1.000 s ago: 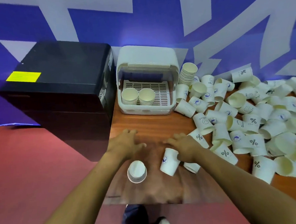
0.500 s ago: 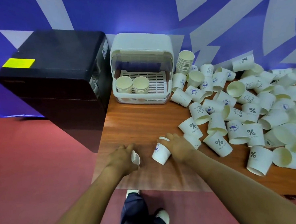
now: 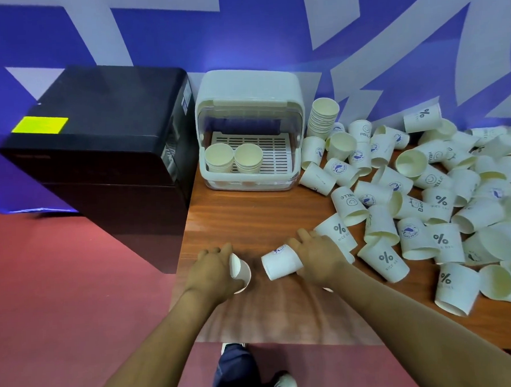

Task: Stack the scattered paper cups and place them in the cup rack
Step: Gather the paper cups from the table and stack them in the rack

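cup rack sits at the table's far left corner, lid up, w/ two short stacks of cups side by side on its slatted tray, toward the front left. just right of the rack a taller stack stands upright near the far edge. rest of the table's right half is a pile of loose cups, most tipped on their sides, some printed "%" or "hello". near the table's front left corner, left hand has fingers curled round a cup, mouth turned right toward the other hand. right hand grips a second cup lying sideways, base pointing left, fingers wrapped over its mouth end. the two cups are close but apart, not yet nested. black box w/ yellow sticker stands beside the table's left edge.
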